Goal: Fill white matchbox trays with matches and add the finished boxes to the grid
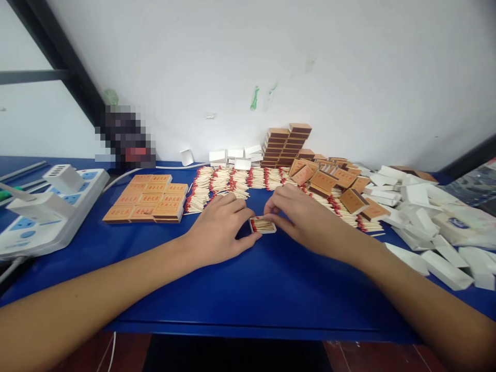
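A small white matchbox tray (263, 225) filled with red-tipped matches lies on the blue table (240, 289) between my hands. My left hand (221, 227) rests beside it, thumb and curled fingers closed against the tray's left end. My right hand (300, 214) pinches the tray's right end with fingers bent over its top. Rows of loose red-tipped matches (232, 183) lie just beyond my hands.
Flat orange matchboxes (147, 204) are laid in a block at the left. Stacked and scattered orange sleeves (310, 165) sit at the back right. White inner trays (422, 227) pile up on the right. A white power strip (46, 212) lies at far left.
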`<state>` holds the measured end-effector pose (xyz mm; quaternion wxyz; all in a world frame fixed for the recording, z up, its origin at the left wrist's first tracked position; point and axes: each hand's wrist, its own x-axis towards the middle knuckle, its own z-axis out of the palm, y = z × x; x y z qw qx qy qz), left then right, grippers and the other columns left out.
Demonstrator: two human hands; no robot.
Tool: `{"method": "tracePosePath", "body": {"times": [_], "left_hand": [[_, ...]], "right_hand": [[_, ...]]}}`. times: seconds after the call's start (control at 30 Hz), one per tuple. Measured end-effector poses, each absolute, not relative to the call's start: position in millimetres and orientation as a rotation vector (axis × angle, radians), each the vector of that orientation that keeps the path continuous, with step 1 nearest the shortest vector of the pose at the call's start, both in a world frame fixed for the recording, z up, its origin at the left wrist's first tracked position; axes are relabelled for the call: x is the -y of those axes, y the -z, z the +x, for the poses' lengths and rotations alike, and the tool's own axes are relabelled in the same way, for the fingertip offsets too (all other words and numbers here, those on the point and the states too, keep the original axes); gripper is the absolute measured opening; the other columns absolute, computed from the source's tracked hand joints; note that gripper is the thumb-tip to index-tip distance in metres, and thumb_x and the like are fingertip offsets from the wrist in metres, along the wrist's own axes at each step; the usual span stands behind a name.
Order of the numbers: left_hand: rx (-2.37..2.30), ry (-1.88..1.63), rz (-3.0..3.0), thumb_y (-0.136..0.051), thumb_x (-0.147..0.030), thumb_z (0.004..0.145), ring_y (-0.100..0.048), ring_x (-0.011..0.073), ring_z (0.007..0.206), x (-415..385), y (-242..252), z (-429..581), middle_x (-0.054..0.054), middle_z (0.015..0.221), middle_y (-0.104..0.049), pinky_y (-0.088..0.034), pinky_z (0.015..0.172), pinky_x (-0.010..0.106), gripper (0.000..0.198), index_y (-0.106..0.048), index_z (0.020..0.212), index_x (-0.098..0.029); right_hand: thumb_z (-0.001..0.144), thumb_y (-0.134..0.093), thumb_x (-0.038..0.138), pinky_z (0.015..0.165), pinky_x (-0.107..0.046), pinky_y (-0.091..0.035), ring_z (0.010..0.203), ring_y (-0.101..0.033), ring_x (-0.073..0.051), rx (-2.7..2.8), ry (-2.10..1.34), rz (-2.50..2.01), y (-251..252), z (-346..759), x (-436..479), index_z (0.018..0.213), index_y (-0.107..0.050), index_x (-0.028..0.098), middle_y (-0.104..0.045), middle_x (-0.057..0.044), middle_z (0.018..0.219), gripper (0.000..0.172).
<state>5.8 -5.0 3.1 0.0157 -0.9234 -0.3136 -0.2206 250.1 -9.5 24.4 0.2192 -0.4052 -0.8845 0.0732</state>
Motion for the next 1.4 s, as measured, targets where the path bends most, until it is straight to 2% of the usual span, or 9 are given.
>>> {"method": "tracePosePath", "body": {"times": [0.13, 0.3, 0.43, 0.57, 0.93, 1.23, 1.4], "left_hand": [[0.936, 0.699, -2.861, -0.068, -0.042, 0.099, -0.062, 0.0270, 0.096, 4.9, -3.9, 5.8, 0.006, 0.092, -0.070, -0.049, 0.088, 0.043, 0.028, -0.075, 0.104, -0.015], [0.944, 0.686, -2.875, -0.068, -0.045, 0.100, -0.063, 0.0272, 0.098, 4.4, -2.8, 5.1, 0.007, 0.096, -0.070, -0.049, 0.089, 0.044, 0.032, -0.075, 0.110, -0.016], [0.943, 0.701, -2.879, -0.068, -0.045, 0.100, -0.063, 0.0266, 0.099, 4.0, -1.8, 4.5, 0.007, 0.097, -0.070, -0.049, 0.091, 0.044, 0.032, -0.074, 0.112, -0.016], [0.938, 0.700, -2.866, -0.067, -0.046, 0.101, -0.063, 0.0269, 0.099, 4.1, -0.7, 4.3, 0.007, 0.098, -0.071, -0.050, 0.091, 0.044, 0.033, -0.074, 0.113, -0.016], [0.953, 0.684, -2.876, -0.067, -0.045, 0.101, -0.064, 0.0272, 0.100, 4.3, -1.3, 5.0, 0.008, 0.098, -0.070, -0.051, 0.092, 0.046, 0.033, -0.074, 0.114, -0.015], [0.953, 0.673, -2.881, -0.067, -0.045, 0.101, -0.063, 0.0272, 0.101, 4.6, -2.1, 4.5, 0.008, 0.100, -0.070, -0.051, 0.093, 0.045, 0.033, -0.073, 0.115, -0.016], [0.944, 0.686, -2.877, -0.066, -0.045, 0.101, -0.064, 0.0272, 0.100, 4.3, -2.1, 4.1, 0.008, 0.099, -0.071, -0.051, 0.092, 0.045, 0.032, -0.073, 0.114, -0.016]], "right_hand": [[0.107, -0.053, 0.025, 0.084, -0.038, -0.047, 0.096, -0.058, -0.025, 2.516, -0.238, -1.121, -20.7, 238.5, 20.6, 0.092, -0.060, 0.022, -0.065, -0.008, 0.098, 0.017], [0.105, -0.056, 0.028, 0.083, -0.038, -0.049, 0.095, -0.060, -0.025, 2.426, -0.195, -1.149, -15.6, 258.5, -0.3, 0.099, -0.066, 0.022, -0.065, -0.008, 0.097, 0.014], [0.104, -0.052, 0.030, 0.093, -0.049, -0.049, 0.102, -0.060, -0.033, 2.376, 0.107, -1.281, -5.9, 286.3, -30.7, 0.110, -0.073, 0.020, -0.068, -0.014, 0.102, 0.024], [0.105, -0.048, 0.032, 0.095, -0.053, -0.050, 0.105, -0.061, -0.035, 2.418, 0.148, -1.323, 3.6, 296.1, -45.7, 0.118, -0.076, 0.021, -0.068, -0.016, 0.103, 0.033], [0.105, -0.049, 0.031, 0.095, -0.050, -0.050, 0.104, -0.060, -0.033, 2.405, 0.152, -1.328, 7.2, 292.3, -49.9, 0.112, -0.074, 0.020, -0.066, -0.015, 0.105, 0.028], [0.105, -0.047, 0.032, 0.089, -0.046, -0.050, 0.099, -0.060, -0.032, 2.446, 0.060, -1.344, 5.5, 289.2, -51.8, 0.092, -0.062, 0.021, -0.065, -0.014, 0.099, 0.024], [0.105, -0.049, 0.032, 0.090, -0.047, -0.050, 0.102, -0.059, -0.033, 2.425, 0.076, -1.315, 7.0, 288.6, -51.5, 0.097, -0.062, 0.021, -0.064, -0.014, 0.102, 0.019]]}}
